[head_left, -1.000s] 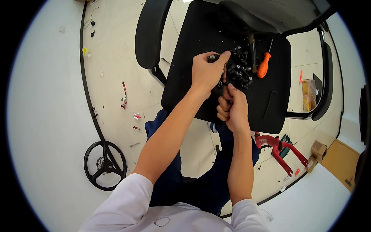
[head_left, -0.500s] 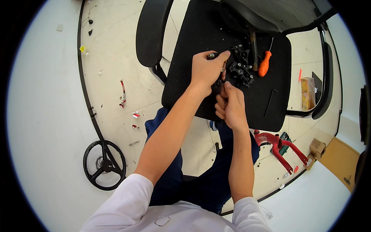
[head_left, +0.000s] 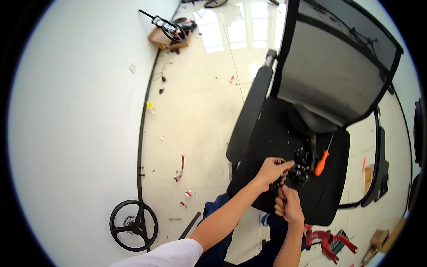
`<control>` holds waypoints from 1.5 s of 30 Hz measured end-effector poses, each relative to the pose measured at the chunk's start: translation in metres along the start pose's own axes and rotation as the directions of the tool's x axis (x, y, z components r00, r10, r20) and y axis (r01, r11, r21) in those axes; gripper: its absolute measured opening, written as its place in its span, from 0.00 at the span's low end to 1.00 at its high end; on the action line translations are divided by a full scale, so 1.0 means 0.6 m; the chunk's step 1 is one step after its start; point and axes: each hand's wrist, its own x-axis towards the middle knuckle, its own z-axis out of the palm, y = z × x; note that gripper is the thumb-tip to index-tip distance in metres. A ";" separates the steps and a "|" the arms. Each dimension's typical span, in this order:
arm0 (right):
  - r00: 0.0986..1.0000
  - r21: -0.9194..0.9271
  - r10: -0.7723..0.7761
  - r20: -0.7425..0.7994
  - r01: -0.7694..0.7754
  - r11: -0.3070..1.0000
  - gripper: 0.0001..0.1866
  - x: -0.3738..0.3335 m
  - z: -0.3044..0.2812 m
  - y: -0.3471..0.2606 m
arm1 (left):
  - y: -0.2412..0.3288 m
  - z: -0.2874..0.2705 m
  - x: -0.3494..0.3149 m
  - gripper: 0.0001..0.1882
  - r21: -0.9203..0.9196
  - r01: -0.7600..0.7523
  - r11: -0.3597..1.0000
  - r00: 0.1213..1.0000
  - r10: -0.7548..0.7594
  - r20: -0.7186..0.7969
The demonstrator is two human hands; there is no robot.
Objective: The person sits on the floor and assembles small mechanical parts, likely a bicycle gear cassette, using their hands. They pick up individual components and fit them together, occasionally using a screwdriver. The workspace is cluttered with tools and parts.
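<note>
Components, black, are clustered on chair seat beside left hand; small dark piece is gripped by its fingers. Right hand is curled nearby; whether anything is held cannot be told.

Workshop-like room, spoked wheel, screwdriver

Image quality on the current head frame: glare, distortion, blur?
Head view: bright rectangular glare on the floor near the top; head view: fisheye bends the skirting at left, corners black; head view: orange screwdriver reads clearly, but small dark parts blend into the black seat, detail unclear.
</note>
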 end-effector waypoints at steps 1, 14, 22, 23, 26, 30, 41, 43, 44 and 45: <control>0.998 0.035 0.038 -0.055 -0.036 0.999 0.24 -0.007 0.003 -0.006 | 0.000 0.003 -0.001 0.14 -0.019 0.016 1.000 1.000 -0.016 0.001; 0.945 -0.194 -0.250 -0.211 0.210 0.958 0.22 0.021 0.019 0.020 | -0.011 0.008 0.001 0.14 0.063 -0.212 0.975 0.959 0.220 -0.178; 0.952 -0.148 -0.201 -0.231 0.170 0.974 0.20 0.021 0.013 0.021 | -0.027 0.026 0.003 0.13 0.364 -0.316 0.876 0.895 0.403 -0.191; 0.963 -0.061 -0.150 -0.224 0.140 0.988 0.20 0.019 0.011 0.018 | -0.027 0.026 0.001 0.13 0.332 -0.329 0.884 0.895 0.404 -0.189; 0.974 0.088 -0.083 -0.210 0.103 0.991 0.20 0.016 0.006 0.010 | -0.027 0.026 0.000 0.15 0.357 -0.401 0.844 0.855 0.484 -0.185; 0.959 0.069 -0.152 -0.238 0.173 0.982 0.20 0.019 0.018 0.018 | -0.032 0.036 -0.001 0.13 0.613 -0.544 0.573 0.654 0.748 -0.118; 0.728 -0.824 -0.684 -0.049 0.358 0.440 0.17 0.034 0.026 0.050 | -0.014 0.020 0.000 0.14 0.054 -0.172 0.984 0.960 0.179 -0.217; 0.764 -0.796 -0.643 -0.049 0.359 0.487 0.18 0.042 0.004 0.059 | -0.009 0.021 -0.003 0.15 0.120 -0.173 0.978 0.965 0.192 -0.179; 0.779 -0.783 -0.625 -0.048 0.360 0.508 0.19 0.047 -0.005 0.065 | -0.005 0.022 -0.003 0.15 0.153 -0.177 0.972 0.967 0.201 -0.157; 0.856 -0.575 -0.511 -0.082 0.378 0.725 0.22 0.044 -0.004 0.064 | -0.001 0.023 -0.007 0.14 0.155 -0.174 0.972 0.969 0.197 -0.148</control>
